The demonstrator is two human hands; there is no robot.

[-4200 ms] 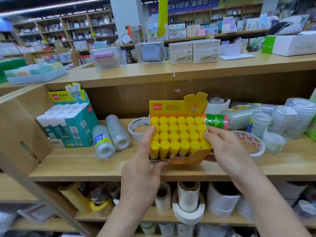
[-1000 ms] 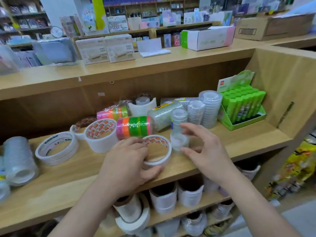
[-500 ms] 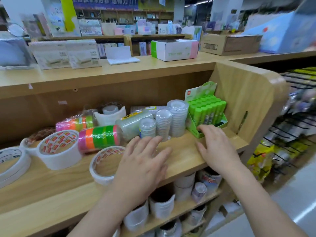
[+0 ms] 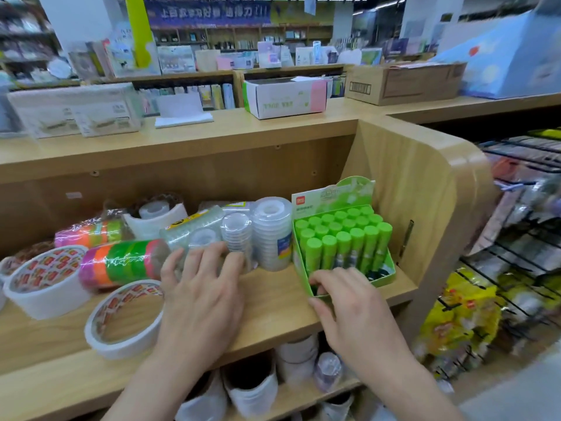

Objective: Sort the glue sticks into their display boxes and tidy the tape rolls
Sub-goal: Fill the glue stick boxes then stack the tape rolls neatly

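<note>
At the near edge of the shelf (image 4: 282, 305) both hands are at work. The left hand (image 4: 200, 287) lies wide, fingers spread, with its tips on a low pack of clear tape rolls (image 4: 206, 238). Whether it presses or merely touches them I cannot tell. Just left of its wrist lies a white tape ring (image 4: 127, 349), flat and loose.

The right hand (image 4: 355, 305) pinches the near left corner of the green display box (image 4: 387, 270), fingers curled over the front wall and thumb outside. The box stands at the right end of the shelf against the side panel. Its glue sticks (image 4: 343, 238) stand upright in rows, and the box looks full apart from a dark gap at the front.

By my reading the glue sorting is nearly finished here and the box is being squared up. The next move would be a small nudge to seat it, then gathering the loose tape.

Farther back, a neon tape pack (image 4: 121, 262) lies on its side. Taller clear stacks stand between it and the box.

Blur softens the rolls at the left. The right hand hides the box's front wall. Rolls on the lower shelf (image 4: 252, 387) are half cut off. On the far bench (image 4: 343, 109) sits a white carton (image 4: 285, 95), its print unreadable.
</note>
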